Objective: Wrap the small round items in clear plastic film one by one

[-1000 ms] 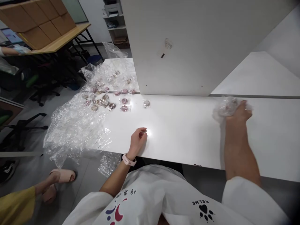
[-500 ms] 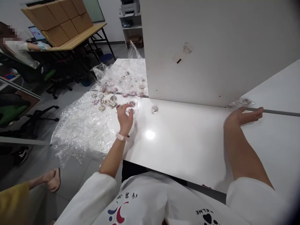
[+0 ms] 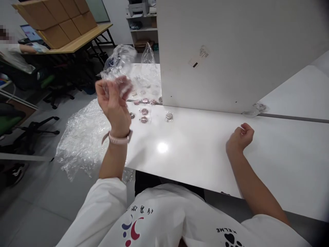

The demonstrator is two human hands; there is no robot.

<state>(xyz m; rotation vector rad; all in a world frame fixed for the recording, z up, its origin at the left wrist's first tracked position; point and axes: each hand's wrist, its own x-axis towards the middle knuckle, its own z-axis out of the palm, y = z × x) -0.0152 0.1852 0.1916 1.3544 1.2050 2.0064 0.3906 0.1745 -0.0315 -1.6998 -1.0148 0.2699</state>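
Note:
Raised above the left part of the white table, my left hand is closed on crinkled clear plastic film, smeared by motion; its fingertips are blurred. Beyond and right of this hand lie small round pieces in clear wrappers: a dark pink one, another pink one just nearer, and a greyish one farther right. My right hand is over the right of the table, fingers curled into a loose fist, with nothing seen in it.
A tall white panel stands upright at the table's back. More clear film hangs over the left edge. A small wrapped bundle lies by the panel's right end. At far left, a person sits near cardboard boxes.
My left hand has risen from the small wrapped pieces, lifting film with it. My right hand has left the panel's right end, come nearer and left, and curled its fingers.

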